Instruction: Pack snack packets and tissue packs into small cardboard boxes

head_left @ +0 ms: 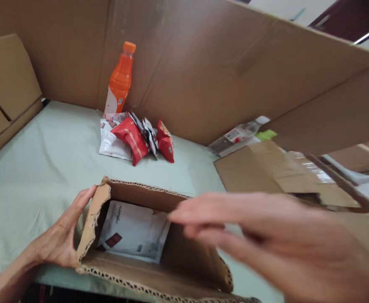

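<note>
Brown corrugated cardboard, ragged along its rim, forms the open box in which one white pouch already lies, smooth, with lettering and a dark red patch. A second white pouch and red packets are still outside, by the orange drink bottle. The left hand, spread wide, grips the box's end. Blurred, the right hand reaches its nearly straight fingers to the boxed pouch's corner; whether they hold it, I cannot tell.
</note>
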`<state>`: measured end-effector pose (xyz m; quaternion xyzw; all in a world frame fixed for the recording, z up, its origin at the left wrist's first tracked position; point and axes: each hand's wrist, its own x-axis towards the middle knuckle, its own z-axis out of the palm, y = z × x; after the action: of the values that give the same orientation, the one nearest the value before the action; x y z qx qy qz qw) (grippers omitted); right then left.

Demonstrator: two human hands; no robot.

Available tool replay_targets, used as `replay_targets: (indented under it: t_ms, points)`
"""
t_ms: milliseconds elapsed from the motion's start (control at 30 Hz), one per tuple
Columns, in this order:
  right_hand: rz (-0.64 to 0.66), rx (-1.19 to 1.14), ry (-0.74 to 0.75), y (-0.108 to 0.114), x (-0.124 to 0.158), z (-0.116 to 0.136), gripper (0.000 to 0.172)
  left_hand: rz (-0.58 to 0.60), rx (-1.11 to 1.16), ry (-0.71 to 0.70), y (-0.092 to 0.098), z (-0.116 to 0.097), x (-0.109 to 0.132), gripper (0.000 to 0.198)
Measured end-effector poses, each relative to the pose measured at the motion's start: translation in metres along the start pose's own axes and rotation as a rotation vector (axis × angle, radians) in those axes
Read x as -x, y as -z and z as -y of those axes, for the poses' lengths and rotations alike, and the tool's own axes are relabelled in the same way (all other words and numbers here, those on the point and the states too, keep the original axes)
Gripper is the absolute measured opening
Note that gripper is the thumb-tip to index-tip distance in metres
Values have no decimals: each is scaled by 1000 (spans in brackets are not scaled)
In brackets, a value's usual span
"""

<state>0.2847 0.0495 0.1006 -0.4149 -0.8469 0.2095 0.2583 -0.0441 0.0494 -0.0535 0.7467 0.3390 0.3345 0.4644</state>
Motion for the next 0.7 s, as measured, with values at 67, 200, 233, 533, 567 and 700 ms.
replay_targets:
  t_ms: [67, 200, 233, 533, 567, 700]
  points:
    - [231, 166, 33, -16, 4, 12, 30, 0, 7, 1, 0, 0, 0, 111]
    - [503, 435, -87, -52, -18, 7, 47, 10, 24, 2, 0, 4, 4, 119]
    - [564, 454, -105, -58, -25, 4, 47, 11, 20, 3, 0, 5, 5, 120]
    - [605, 462, -80, -66, -33, 0, 37, -52, -54, -16, -7, 16, 6, 125]
    - [587, 450, -71, -66, -31, 0, 35, -50, -65, -16, -6, 17, 6, 127]
    - [560, 437, -32, -70, -21, 7, 33, -44, -114, 0, -6, 13, 5, 128]
